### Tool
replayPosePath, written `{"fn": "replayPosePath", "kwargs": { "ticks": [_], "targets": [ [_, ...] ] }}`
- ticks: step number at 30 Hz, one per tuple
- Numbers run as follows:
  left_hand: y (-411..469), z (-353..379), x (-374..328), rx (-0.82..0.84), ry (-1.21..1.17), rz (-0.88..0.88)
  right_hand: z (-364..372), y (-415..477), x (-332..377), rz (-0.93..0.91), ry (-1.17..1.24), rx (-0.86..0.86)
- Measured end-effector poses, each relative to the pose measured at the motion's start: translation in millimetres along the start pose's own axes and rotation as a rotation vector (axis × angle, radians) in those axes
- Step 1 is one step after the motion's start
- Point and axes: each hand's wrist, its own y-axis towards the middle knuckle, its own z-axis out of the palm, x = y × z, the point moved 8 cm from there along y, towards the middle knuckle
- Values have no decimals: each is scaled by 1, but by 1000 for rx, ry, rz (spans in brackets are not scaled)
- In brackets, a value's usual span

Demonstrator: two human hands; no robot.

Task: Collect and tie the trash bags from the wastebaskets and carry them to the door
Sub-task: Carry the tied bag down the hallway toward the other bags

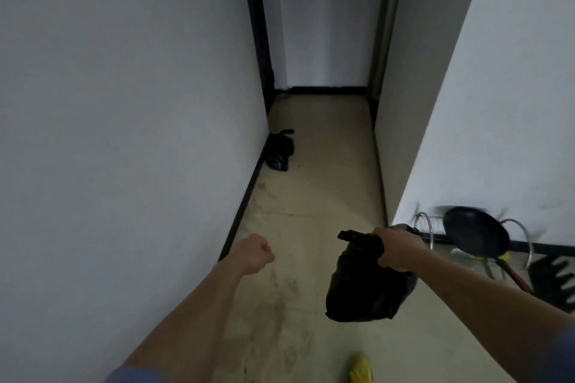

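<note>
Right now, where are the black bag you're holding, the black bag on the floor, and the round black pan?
held black bag point(367, 289), head view, bulging body
floor black bag point(279, 151), head view, middle
round black pan point(476, 235), head view, inside

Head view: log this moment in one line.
right hand: grips tied bag | left hand: fisted, empty | second bag: floor, left wall

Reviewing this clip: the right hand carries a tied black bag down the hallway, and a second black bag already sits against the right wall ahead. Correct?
Not quite. The head view shows the second black bag against the left wall, not the right. The right hand does carry a tied black bag.
</note>
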Motion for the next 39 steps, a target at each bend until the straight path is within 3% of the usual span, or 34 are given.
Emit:
{"fn": "replayPosePath", "kwargs": {
  "ticks": [9,18,25,34,39],
  "targets": [
    [255,-71,-30,112,-111,-115,-69,273,16,-76,-23,83],
    [433,-185,-37,31,-242,-279,-167,507,77,-254,-204,126],
    [617,-273,-30,15,-234,-272,-198,699,120,-275,-196,150],
    [789,-368,-50,35,-225,-297,-262,879,187,-361,-193,149],
    [880,-380,-45,18,-274,-374,-251,992,215,-484,-202,235]
  ]
}}
